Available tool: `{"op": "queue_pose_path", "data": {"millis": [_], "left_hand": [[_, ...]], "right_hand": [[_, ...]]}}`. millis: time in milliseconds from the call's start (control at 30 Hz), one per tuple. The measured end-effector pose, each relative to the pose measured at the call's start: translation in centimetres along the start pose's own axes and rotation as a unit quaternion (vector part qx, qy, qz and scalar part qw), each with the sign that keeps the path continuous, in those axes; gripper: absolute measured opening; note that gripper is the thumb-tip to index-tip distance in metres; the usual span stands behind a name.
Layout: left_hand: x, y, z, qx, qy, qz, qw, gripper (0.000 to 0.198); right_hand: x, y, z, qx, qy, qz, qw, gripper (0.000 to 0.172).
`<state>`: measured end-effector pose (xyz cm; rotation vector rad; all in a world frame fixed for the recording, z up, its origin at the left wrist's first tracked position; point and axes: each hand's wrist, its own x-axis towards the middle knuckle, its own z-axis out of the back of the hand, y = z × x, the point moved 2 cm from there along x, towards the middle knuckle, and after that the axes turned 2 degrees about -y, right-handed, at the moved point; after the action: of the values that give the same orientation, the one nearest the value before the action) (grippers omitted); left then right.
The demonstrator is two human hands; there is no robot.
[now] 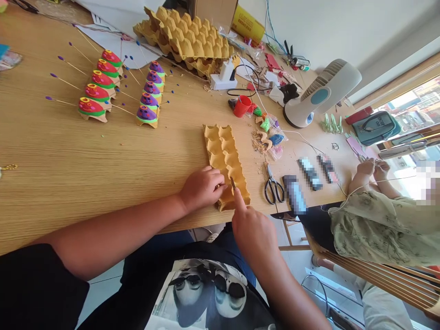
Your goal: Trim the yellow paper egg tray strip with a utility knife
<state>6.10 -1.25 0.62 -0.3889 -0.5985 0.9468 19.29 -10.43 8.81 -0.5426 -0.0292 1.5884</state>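
A two-row strip of yellow egg carton (219,146) lies cups up near the table's front edge. My left hand (202,187) is closed on its left edge, the fingers curled over the side. From the right, my right hand (254,229) reaches in with the index finger stretched along a small knife (233,183). Its dark blade points into the strip's cups, and the handle is hidden in my palm. To the right of the strip lie black-handled scissors (274,188).
Red painted carton figures (98,93) and purple ones (150,99) stand at left. Egg trays (192,36) are stacked behind, near a power strip (223,82). Clay bags (276,140), a red cup (242,106), a fan (316,98) and phones (294,194) lie right, beside another person's hands (373,168).
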Motion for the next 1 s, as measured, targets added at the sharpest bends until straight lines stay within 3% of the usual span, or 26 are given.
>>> {"op": "queue_pose_path", "data": {"millis": [300,500,1000], "left_hand": [[0.1,0.2,-0.1,-0.006,0.001,0.0,1.0,0.021],[0.1,0.2,0.1,-0.008,-0.006,-0.002,1.0,0.023],[-0.1,0.0,0.0,-0.009,0.0,-0.009,1.0,0.021]], "right_hand": [[-0.9,-0.4,-0.3,0.001,0.0,0.007,1.0,0.059],[0.3,0.3,-0.2,0.005,-0.019,0.003,1.0,0.065],[-0.4,0.0,0.2,0.006,0.005,0.014,1.0,0.063]]}}
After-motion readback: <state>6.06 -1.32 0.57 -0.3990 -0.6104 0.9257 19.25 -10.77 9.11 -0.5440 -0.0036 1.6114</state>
